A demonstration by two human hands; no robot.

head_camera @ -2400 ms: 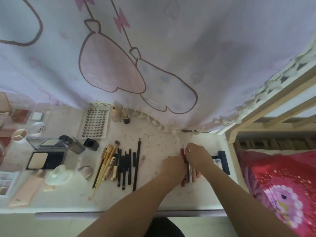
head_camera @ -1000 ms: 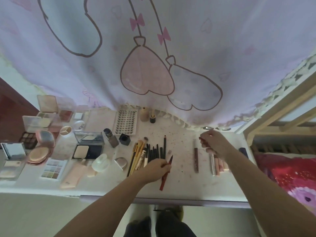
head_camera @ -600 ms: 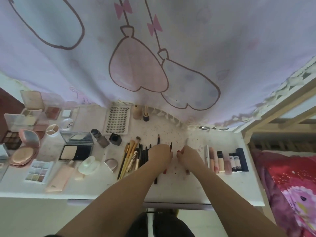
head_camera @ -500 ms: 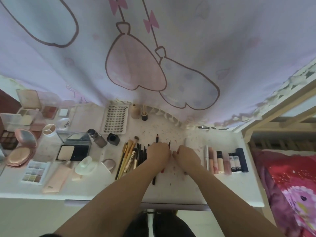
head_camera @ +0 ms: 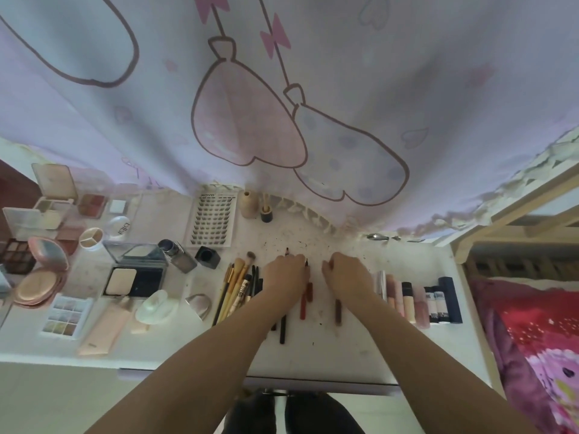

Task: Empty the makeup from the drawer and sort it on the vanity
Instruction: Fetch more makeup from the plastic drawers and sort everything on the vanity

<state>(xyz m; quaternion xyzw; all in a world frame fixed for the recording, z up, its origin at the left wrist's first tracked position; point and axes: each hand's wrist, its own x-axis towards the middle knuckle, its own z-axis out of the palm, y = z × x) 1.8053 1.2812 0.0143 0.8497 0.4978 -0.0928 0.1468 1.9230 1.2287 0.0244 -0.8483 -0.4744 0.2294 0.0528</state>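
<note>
Partly hidden, the row of pencils and liners at the middle of the vanity lies under both hands; the left hand covers the upper ends of the black pencils, and the right hand covers the upper half of a brown liner; whether either hand grips anything cannot be told, since the fingers curl downward out of sight. A red lip pencil lies between the hands, its dark tip showing above the left knuckles; its long axis runs from the front edge toward the curtain, tip pointing away from the person. The brown liner and black pencils lie parallel to it. Makeup brushes lie just left of the left hand, bristles toward the curtain, slightly fanned. Right of the right hand a row of lip tubes and small bottles lies side by side on the same axis; their labels are too small to read. Legible writing: "XOYO" at the top of the false-lash tray; a round clear lid bears lettering that cannot be read with certainty. At far left, compacts and palettes are cut off by the frame edge. Dark specks scatter across the vanity surface near the curtain hem; a pink-red bedspread shows at right, partly cut off.
</note>
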